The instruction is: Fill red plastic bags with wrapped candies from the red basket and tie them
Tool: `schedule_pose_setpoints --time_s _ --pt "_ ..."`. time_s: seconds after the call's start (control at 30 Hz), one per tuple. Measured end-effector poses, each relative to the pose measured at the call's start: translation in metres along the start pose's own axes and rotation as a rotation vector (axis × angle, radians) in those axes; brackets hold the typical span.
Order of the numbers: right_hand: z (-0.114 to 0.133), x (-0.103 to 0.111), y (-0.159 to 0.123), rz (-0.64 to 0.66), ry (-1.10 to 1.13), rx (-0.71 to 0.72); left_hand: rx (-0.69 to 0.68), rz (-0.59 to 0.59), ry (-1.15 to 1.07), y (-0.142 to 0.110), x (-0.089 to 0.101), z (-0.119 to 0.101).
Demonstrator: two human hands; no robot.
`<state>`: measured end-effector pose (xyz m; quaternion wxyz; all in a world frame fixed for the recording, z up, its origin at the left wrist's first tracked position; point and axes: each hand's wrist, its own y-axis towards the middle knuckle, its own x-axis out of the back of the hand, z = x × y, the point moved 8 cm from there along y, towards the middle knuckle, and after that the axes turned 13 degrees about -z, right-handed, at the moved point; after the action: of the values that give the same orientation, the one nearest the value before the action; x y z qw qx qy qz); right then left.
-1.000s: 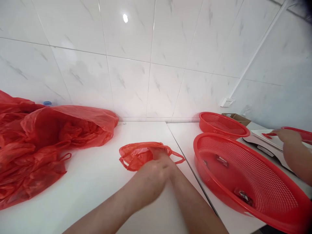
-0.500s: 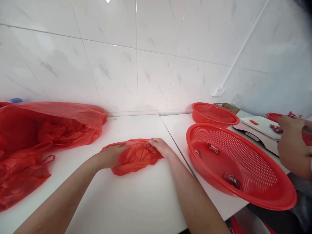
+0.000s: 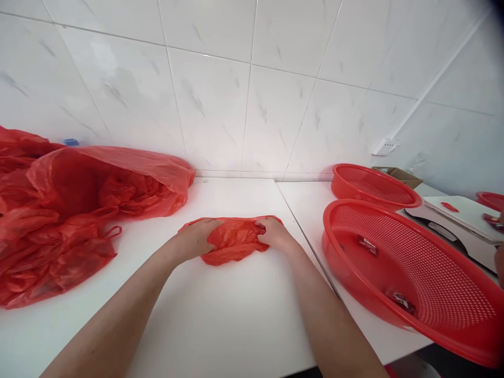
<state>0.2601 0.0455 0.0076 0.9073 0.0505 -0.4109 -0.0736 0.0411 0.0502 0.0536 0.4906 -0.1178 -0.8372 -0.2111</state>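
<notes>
A crumpled red plastic bag (image 3: 236, 239) lies on the white table in front of me, its mouth gathered and facing upward. My left hand (image 3: 199, 239) grips its left side, thumb inside and fingers along the back. On the opposite side, my right hand (image 3: 274, 232) has its curled fingers closed on the bag's rim. To the left, a heap of more red plastic bags (image 3: 51, 257) spills out of a large red sack (image 3: 134, 157).
A large red mesh basket (image 3: 362, 299) with a few small wrapped packets (image 3: 401, 300) stands at the right. Behind it are another red basket (image 3: 374, 184), a cardboard box (image 3: 401, 176) and a white scale (image 3: 460, 215). Part of another person's hand (image 3: 500, 262) shows at the right edge.
My view has turned left and up a little. My left hand's thumb now shows inside the bag, and my right fingers have curled more over the rim. The other person's hand has mostly left view.
</notes>
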Motion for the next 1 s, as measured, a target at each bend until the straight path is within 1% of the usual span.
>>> schedule_pose_setpoints --time_s 0.1,0.13,0.17,0.27,0.33,0.4,0.47,0.53,0.57,0.6,0.63,0.67,0.73,0.83,0.9,0.93,0.97,1.0 --pt "0.008 0.004 -0.004 -0.036 -0.136 0.028 -0.1 -0.12 -0.043 0.002 0.004 -0.018" --pt "0.011 0.006 -0.006 -0.05 -0.158 0.036 -0.154 -0.147 -0.046 0.002 0.003 -0.027" --pt "0.014 0.008 -0.008 -0.062 -0.171 0.047 -0.218 -0.141 -0.04 0.001 -0.002 -0.037" --pt "0.024 0.012 -0.011 -0.082 -0.206 0.089 -0.405 -0.001 0.004 -0.008 -0.028 -0.062" --pt "0.025 0.011 -0.01 -0.082 -0.258 0.09 -0.452 0.08 0.024 -0.015 -0.042 -0.067" --pt "0.019 0.01 -0.006 -0.094 -0.328 0.034 -0.394 0.143 0.029 -0.019 -0.049 -0.061" --pt "0.01 0.012 -0.002 -0.106 -0.388 -0.062 -0.262 0.245 0.025 -0.023 -0.053 -0.049" --pt "0.004 0.014 -0.002 -0.108 -0.408 -0.129 -0.157 0.317 0.019 -0.025 -0.052 -0.041" --pt "0.004 0.015 -0.003 -0.103 -0.402 -0.134 -0.144 0.318 0.006 -0.025 -0.049 -0.042" --pt "0.006 0.017 -0.004 -0.1 -0.389 -0.12 -0.162 0.291 -0.015 -0.023 -0.043 -0.045" --pt "0.011 0.019 -0.006 -0.109 -0.372 -0.092 -0.199 0.233 -0.043 -0.02 -0.036 -0.05" --pt "0.016 0.022 -0.008 -0.13 -0.355 -0.059 -0.239 0.151 -0.068 -0.016 -0.027 -0.056" --pt "0.027 0.03 -0.012 -0.204 -0.338 -0.007 -0.302 -0.045 -0.066 -0.009 -0.009 -0.063" --pt "0.039 0.037 -0.016 -0.313 -0.36 0.016 -0.341 -0.341 0.052 -0.004 0.014 -0.062" --pt "0.041 0.036 -0.017 -0.327 -0.395 0.007 -0.293 -0.522 0.131 -0.004 0.028 -0.055" --pt "0.043 0.034 -0.018 -0.335 -0.405 0.01 -0.24 -0.596 0.151 -0.004 0.033 -0.048" --pt "0.045 0.033 -0.019 -0.352 -0.403 0.025 -0.168 -0.647 0.15 -0.004 0.037 -0.04" --pt "0.05 0.032 -0.02 -0.377 -0.389 0.057 -0.084 -0.66 0.12 -0.002 0.038 -0.03"
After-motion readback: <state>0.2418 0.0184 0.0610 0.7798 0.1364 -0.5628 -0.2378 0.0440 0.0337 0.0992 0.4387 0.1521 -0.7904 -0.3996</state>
